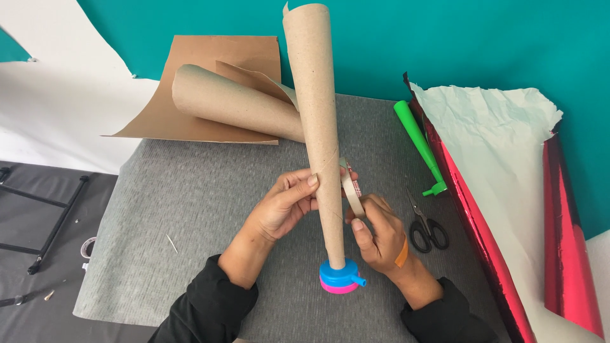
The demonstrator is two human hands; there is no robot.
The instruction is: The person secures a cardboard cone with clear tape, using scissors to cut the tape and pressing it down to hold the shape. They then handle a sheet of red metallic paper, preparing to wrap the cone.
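Grey ribbed felt mat underfoot, crinkled red foil sheet off to the right. Dead centre, tall brown paper cone, upright, narrow tip down in a blue-and-pink plastic cap. Light and hollow by the look of it, easily crushed; best held low on the slim part, gently. Left hand clasping the cone's side. Right hand pinching a beige tape roll against the cone. Black-handled scissors lying just beside.
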